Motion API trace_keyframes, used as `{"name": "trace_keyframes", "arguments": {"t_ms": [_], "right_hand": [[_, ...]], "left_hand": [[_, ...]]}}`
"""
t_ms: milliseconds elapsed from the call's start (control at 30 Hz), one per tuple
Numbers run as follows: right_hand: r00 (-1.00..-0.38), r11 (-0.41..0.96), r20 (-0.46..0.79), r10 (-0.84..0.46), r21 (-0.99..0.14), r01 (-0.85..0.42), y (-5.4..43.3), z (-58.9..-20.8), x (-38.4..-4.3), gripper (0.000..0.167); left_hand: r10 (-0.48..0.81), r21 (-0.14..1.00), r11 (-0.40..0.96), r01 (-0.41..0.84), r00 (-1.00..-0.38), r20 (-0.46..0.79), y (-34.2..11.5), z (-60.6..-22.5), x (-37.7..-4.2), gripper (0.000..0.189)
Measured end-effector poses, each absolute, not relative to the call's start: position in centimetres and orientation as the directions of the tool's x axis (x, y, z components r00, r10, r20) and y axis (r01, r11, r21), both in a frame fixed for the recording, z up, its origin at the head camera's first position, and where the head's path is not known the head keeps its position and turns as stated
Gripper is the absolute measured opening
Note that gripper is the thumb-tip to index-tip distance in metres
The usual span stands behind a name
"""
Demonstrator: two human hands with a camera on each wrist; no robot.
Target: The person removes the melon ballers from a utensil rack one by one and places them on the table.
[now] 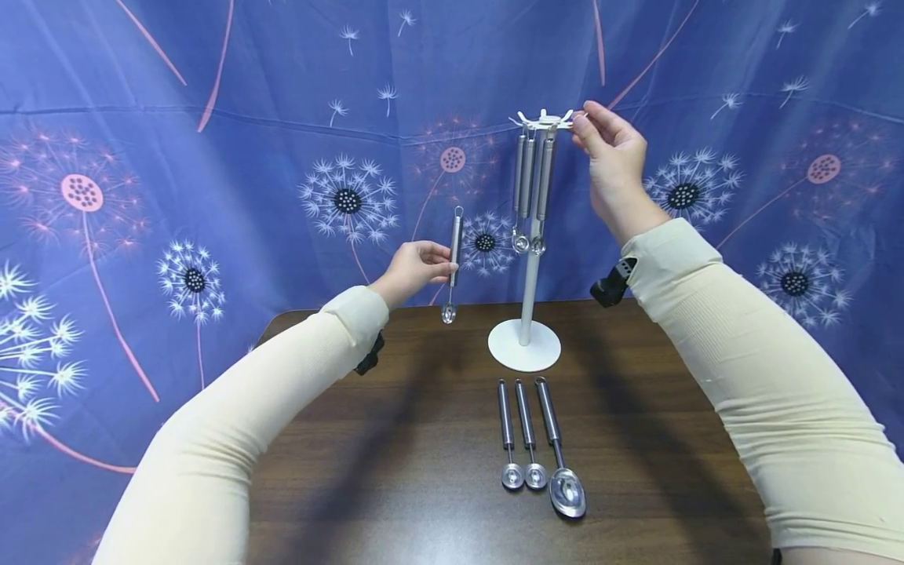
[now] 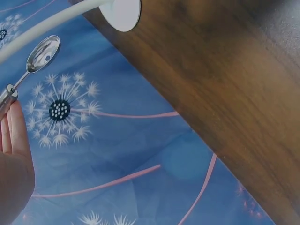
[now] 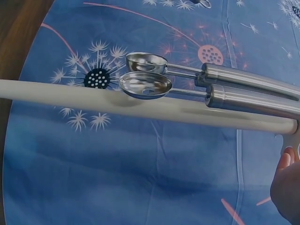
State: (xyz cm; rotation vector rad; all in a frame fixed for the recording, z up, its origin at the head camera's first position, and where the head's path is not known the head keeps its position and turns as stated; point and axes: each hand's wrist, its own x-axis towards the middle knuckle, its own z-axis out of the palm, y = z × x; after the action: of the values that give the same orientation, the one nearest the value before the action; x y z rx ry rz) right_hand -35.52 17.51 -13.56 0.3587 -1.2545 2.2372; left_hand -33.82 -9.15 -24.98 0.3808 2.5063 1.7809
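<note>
The left hand [image 1: 415,271] pinches a metal spoon [image 1: 456,245] by its handle [image 1: 457,231], up left of the white stand [image 1: 530,294], whose top [image 1: 545,121] the right hand [image 1: 616,161] pinches, and the spoon looks light, hard and a bit slippery, so its long handle seems best to hold.

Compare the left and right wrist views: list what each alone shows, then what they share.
Only the left wrist view: the left hand, the oval silvery bowl of the metal spoon it holds, and the round white base.
Only the right wrist view: the right hand and the hanging silvery metal spoons.
Both: the slender white pole, the blue dandelion-print cloth and part of the brown wooden table.
</note>
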Motion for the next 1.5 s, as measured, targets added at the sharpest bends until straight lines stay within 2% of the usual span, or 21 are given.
{"name": "trace_keyframes", "arguments": {"t_ms": [300,767,1000,1500], "right_hand": [[-0.844,-0.435,0.433,0.317,-0.724,-0.535,17.3,-13.7,-35.4,0.045],[-0.855,-0.414,0.422,0.301,-0.750,-0.516,17.3,-13.9,-35.4,0.043],[-0.854,-0.395,0.437,0.284,-0.758,-0.519,17.5,-13.9,-35.5,0.046],[-0.857,-0.389,0.444,0.261,-0.764,-0.514,17.4,-13.8,-35.4,0.045]], "left_hand": [[0.256,0.936,0.329,0.124,-0.966,0.038,-8.8,-26.6,-32.2,0.029],[0.302,0.960,0.276,0.045,-0.952,-0.043,-8.0,-29.9,-29.4,0.029],[0.273,0.976,0.215,-0.026,-0.958,-0.086,-7.7,-32.1,-27.8,0.027],[0.238,0.987,0.130,-0.090,-0.964,-0.119,-7.1,-35.9,-25.4,0.021]]}}
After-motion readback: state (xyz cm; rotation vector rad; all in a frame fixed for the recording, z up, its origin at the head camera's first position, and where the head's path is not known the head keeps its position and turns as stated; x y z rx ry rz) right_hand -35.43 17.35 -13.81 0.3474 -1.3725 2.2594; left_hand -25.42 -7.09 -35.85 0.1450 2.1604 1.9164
